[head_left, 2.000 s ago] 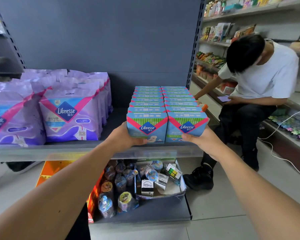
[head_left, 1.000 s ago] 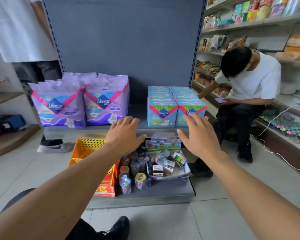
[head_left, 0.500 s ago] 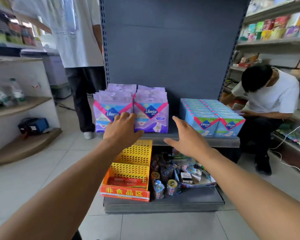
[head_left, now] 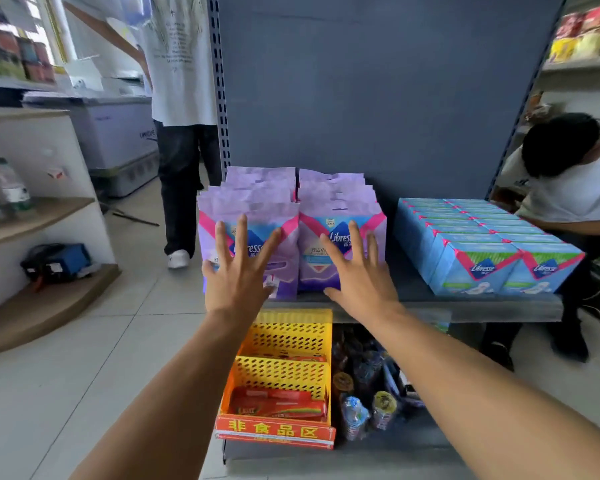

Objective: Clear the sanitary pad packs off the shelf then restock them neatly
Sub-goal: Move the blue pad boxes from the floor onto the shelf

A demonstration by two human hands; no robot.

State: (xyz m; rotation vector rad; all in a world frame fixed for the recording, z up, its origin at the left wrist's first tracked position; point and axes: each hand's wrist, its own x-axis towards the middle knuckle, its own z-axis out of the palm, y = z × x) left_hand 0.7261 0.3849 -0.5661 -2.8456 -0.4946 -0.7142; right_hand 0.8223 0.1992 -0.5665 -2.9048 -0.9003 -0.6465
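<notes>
- The step in hand looks like the squaring-up of the restocked goods: the soft purple plastic sanitary pad packs [head_left: 329, 237] stand upright in two rows at the left of the grey metal shelf [head_left: 430, 308], front to back against the blue-grey back panel [head_left: 378, 98]
- The light blue cardboard pad boxes [head_left: 482, 244] lie in two tidy rows at the right end of the same shelf, apart from the purple packs, with a bare strip of shelf between
- The left hand [head_left: 238, 271] is spread wide, fingers straight and fanned, held flat before the face of the front left pack; whether the palm presses the pack or hangs just short of it cannot be told
- The right hand [head_left: 359, 271] is likewise fully spread, fingers straight, before the front right pack, its thumb low near the shelf's front edge; contact is again uncertain
- Neither hand grips or carries anything
- The next move probably calls for a gentle, even push with both flat palms, so that the two front packs sit flush with each other and with the shelf edge; the soft bags may buckle or tip backward if pushed high up, so low pressure would serve better
- Below the shelf stands a yellow perforated plastic basket [head_left: 284, 341] with a red sign; a person in a white shirt [head_left: 568, 188] crouches to the right
</notes>
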